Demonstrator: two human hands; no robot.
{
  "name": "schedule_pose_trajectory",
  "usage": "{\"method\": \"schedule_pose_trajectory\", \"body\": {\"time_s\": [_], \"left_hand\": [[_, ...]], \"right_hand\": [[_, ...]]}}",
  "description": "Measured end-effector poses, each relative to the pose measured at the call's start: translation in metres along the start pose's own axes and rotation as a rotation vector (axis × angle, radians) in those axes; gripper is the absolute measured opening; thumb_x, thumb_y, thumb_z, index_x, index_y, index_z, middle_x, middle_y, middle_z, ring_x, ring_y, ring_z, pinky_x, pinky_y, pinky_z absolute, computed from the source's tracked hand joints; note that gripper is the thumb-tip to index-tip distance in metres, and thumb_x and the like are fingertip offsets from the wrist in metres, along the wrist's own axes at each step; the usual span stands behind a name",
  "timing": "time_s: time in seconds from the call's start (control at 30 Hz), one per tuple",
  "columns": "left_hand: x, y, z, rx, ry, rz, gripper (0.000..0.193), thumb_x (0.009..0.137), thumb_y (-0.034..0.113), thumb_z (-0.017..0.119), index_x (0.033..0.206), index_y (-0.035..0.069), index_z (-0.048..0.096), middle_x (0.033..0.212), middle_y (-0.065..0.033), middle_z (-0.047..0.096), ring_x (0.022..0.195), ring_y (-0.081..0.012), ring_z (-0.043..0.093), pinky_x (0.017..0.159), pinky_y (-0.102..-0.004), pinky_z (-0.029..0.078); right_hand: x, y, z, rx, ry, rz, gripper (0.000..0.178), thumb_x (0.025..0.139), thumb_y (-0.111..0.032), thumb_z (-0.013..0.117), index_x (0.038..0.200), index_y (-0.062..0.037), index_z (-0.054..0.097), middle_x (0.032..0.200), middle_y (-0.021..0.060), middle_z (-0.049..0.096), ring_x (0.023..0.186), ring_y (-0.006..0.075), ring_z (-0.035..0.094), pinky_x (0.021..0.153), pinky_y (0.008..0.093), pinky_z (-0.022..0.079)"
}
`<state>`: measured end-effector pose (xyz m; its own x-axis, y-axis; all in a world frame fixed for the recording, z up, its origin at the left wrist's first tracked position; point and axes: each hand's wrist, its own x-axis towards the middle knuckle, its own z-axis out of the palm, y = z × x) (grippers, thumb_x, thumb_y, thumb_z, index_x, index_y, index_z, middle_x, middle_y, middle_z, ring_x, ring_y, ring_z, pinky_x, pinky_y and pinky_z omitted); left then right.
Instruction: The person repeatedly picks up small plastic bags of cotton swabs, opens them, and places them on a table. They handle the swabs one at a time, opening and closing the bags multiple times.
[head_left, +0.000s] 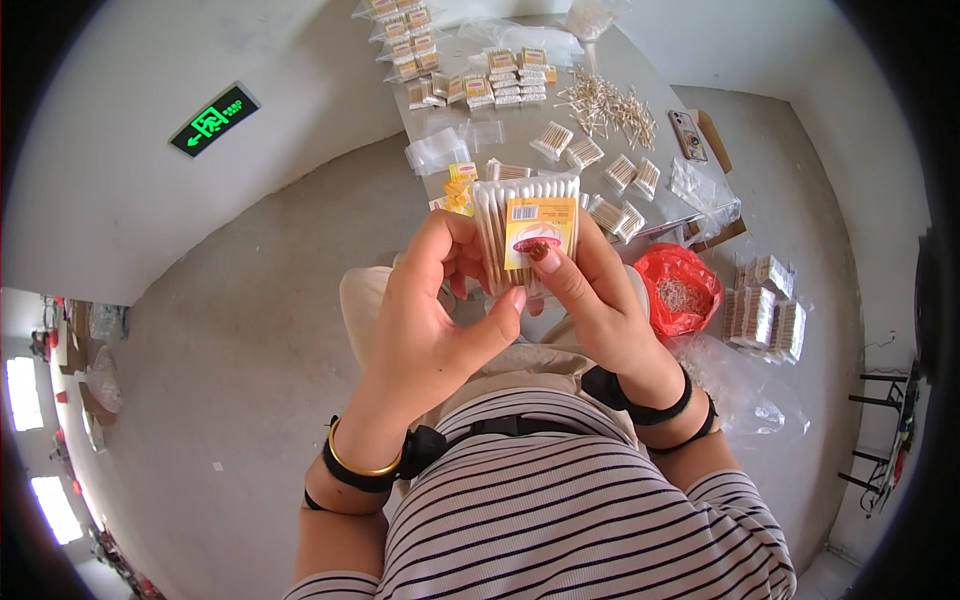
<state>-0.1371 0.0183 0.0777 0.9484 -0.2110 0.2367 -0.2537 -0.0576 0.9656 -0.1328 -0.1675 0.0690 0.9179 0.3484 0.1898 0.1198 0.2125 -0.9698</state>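
Between my two hands, above my lap, is a clear pack of cotton swabs [492, 230] with white tips along its top and a yellow label card [556, 215] on its front. My left hand [430, 290] grips the pack's left side and lower edge, the thumb near the bottom. Around the right side closes my right hand [600, 300], its thumb pressed on the label. The fingers behind the pack are partly hidden. Just beyond it on the table lie loose yellow label cards [460, 190] and small bundles of swabs [553, 140].
The grey table [520, 125] carries a heap of loose swabs [605, 108], stacked labelled packs [505, 75], clear bags [437, 150] and a phone [688, 135]. On the floor at right are a red plastic bag [680, 290] of swabs and stacked swab bundles [765, 310].
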Motion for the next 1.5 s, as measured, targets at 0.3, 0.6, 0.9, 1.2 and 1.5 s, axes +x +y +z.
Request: {"method": "schedule_pose_trajectory", "body": {"time_s": [0.3, 0.6, 0.9, 1.2, 1.5], "left_hand": [[-0.004, 0.011, 0.006, 0.204, 0.050, 0.084, 0.032, 0.076, 0.007, 0.074, 0.103, 0.006, 0.056, 0.087, -0.0010, 0.067, 0.078, -0.0119, 0.063, 0.069, -0.0283, 0.044], [-0.003, 0.016, 0.005, 0.227, 0.003, 0.026, 0.030, 0.081, 0.001, 0.068, 0.108, 0.003, 0.057, 0.095, 0.0004, 0.063, 0.086, -0.0089, 0.056, 0.078, -0.0253, 0.043], [0.004, 0.009, 0.013, 0.443, 0.115, 0.136, 0.031, 0.078, 0.004, 0.073, 0.103, 0.003, 0.054, 0.083, -0.0112, 0.069, 0.074, -0.0258, 0.071, 0.064, -0.0339, 0.053], [0.006, 0.005, 0.013, 0.500, 0.141, 0.180, 0.031, 0.078, 0.003, 0.073, 0.103, 0.001, 0.053, 0.082, -0.0123, 0.068, 0.072, -0.0284, 0.070, 0.064, -0.0354, 0.054], [0.004, -0.005, 0.002, 0.243, 0.059, 0.027, 0.033, 0.080, 0.005, 0.071, 0.109, 0.003, 0.057, 0.085, -0.0046, 0.068, 0.075, -0.0141, 0.064, 0.070, -0.0278, 0.047]], "right_hand": [[-0.004, 0.006, -0.005, 0.048, -0.029, -0.011, 0.039, 0.112, -0.028, 0.050, 0.140, -0.0018, 0.048, 0.114, 0.0028, 0.062, 0.094, 0.0075, 0.058, 0.072, 0.0232, 0.051], [-0.005, 0.008, -0.006, -0.042, -0.026, -0.044, 0.039, 0.111, -0.025, 0.052, 0.140, -0.0002, 0.047, 0.115, 0.0046, 0.063, 0.093, 0.0089, 0.059, 0.073, 0.0255, 0.051], [0.001, 0.007, 0.005, -0.455, 0.048, -0.230, 0.024, 0.106, -0.017, 0.059, 0.111, 0.0018, 0.045, 0.091, 0.0194, 0.069, 0.082, 0.0369, 0.070, 0.070, 0.0404, 0.053], [0.005, 0.010, 0.007, -0.484, 0.055, -0.272, 0.026, 0.106, -0.017, 0.060, 0.103, 0.0011, 0.042, 0.087, 0.0203, 0.071, 0.080, 0.0412, 0.070, 0.066, 0.0420, 0.052], [0.007, 0.010, 0.000, -0.334, 0.034, -0.131, 0.024, 0.110, -0.022, 0.053, 0.114, 0.0014, 0.049, 0.088, 0.0157, 0.064, 0.075, 0.0288, 0.065, 0.069, 0.0371, 0.051]]}}
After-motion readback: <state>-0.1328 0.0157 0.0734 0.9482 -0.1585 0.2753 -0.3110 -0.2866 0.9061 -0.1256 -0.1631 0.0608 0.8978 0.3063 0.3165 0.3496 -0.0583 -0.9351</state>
